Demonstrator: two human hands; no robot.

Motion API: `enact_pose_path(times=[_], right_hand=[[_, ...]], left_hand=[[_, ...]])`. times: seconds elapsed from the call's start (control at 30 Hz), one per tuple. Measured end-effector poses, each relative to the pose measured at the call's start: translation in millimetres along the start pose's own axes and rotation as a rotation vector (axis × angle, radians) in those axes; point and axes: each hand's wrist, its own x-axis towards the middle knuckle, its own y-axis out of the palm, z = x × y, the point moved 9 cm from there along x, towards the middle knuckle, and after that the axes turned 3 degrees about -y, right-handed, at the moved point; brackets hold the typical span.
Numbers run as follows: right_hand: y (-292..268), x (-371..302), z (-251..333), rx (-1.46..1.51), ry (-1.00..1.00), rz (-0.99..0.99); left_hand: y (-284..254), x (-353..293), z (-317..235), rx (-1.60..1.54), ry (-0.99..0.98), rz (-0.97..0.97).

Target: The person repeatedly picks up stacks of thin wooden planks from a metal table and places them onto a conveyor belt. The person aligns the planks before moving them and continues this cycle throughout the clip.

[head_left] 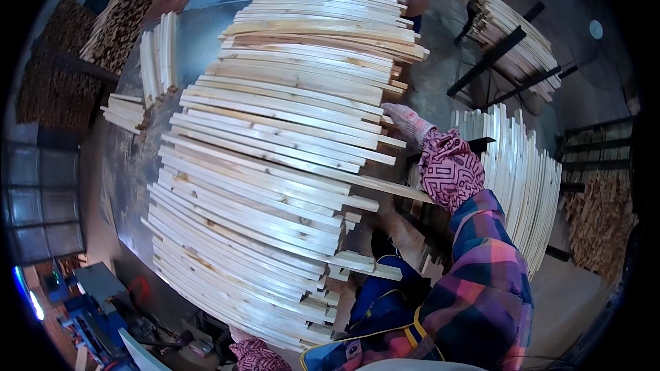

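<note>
Pale, narrow wooden strips: spread side by side in a long, broad layer on the grey metal tabletop, filling the middle of the view; their right-hand ends are uneven.
Right hand: at the right-hand ends of the strips, about midway along the layer, its fingertips against them; the fingers lie close together and mostly straight, and whether they grasp a strip or only press on the ends, I cannot tell.
Right arm: reaches up and leftward from the lower right, in a multicoloured plaid sleeve with a pink fabric cuff bearing a dark maze-like pattern; the hand points to the left.
Left hand: at the lower edge, beside the nearest strips, mostly hidden; how far it is open or what it holds, I cannot tell.
Left arm: only a matching pink cuff shows.
Protruding strip: juts out past its neighbours, its end near the right cuff.
Two small bundles of pale wooden pieces: on the far left of the tabletop, apart from the main layer.
Stacked pale strips: to the right of the right forearm.
</note>
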Motion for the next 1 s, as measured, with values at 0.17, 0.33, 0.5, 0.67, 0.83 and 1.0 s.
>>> enact_pose_path(times=[0.17,0.33,0.5,0.67,0.83,1.0], right_hand=[[13,-10,5,-0.283,0.002,0.180],[30,-35,14,-0.511,-0.221,0.136],[48,-66,-10,-0.517,0.029,0.291],[6,-44,19,-0.954,-0.144,0.100],[-7,-20,28,-0.146,0.155,-0.064],[9,-12,64,-0.631,0.188,0.094]], left_hand=[[-7,-3,-3,-0.092,-0.022,0.008],[-6,2,-9,-0.139,-0.040,0.017],[2,10,-16,-0.174,-0.064,0.014],[2,13,-18,-0.187,-0.095,0.013],[-6,12,-17,-0.238,-0.119,0.004],[-5,14,-19,-0.275,-0.137,0.026]])
